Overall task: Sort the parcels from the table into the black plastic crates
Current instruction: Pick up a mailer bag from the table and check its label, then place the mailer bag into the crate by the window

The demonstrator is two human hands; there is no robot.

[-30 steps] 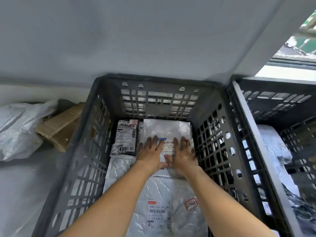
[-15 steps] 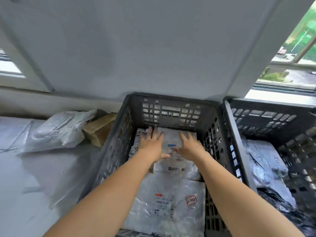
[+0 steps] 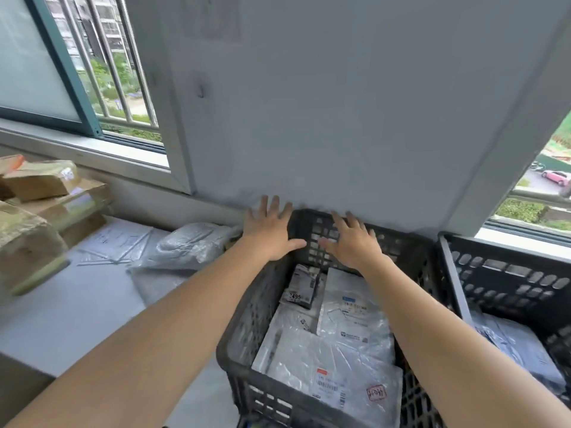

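Both hands were empty: left hand (image 3: pixel 268 231) and right hand (image 3: pixel 352 242) hovered, fingers spread wide, over the black slotted plastic crate's (image 3: pixel 247 329) far wall, white poly-bag parcels (image 3: pixel 352 316) flat inside, crumpled grey bag parcel (image 3: pixel 188 247) on grey table (image 3: pixel 61 319) beside its far-left corner.

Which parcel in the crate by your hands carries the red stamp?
The large white bag at the crate's near end: a red stamp sits beside its label. The smaller white bag and dark packet show none.
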